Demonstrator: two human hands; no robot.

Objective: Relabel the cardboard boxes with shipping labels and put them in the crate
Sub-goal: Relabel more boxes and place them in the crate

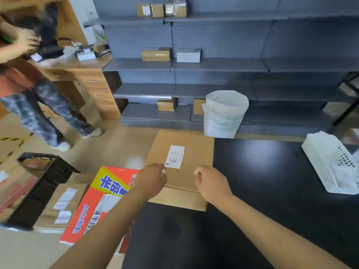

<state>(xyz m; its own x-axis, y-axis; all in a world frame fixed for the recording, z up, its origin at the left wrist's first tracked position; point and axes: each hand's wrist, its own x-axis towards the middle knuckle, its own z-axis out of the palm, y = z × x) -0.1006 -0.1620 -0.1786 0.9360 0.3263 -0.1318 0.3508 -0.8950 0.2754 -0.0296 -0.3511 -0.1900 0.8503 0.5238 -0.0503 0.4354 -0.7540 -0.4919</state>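
A flat brown cardboard box [194, 152] lies on the left end of the black table [272, 181], with a white shipping label [174, 156] stuck on its top. My left hand [153, 178] hovers over the box's near left part, its fingertips close to the label's lower corner, fingers curled. My right hand [210, 183] is over the box's near right edge, fingers loosely curled, holding nothing. A black crate [44, 183] stands on the floor at the left with a box inside.
A red and yellow printed carton [101, 202] and a labelled brown box [62, 204] sit on the floor beside the crate. A white plastic basket [334, 164] rests on the table's right. A white bag-lined bin [225, 113], grey shelves with boxes and a standing person [38, 98] are beyond.
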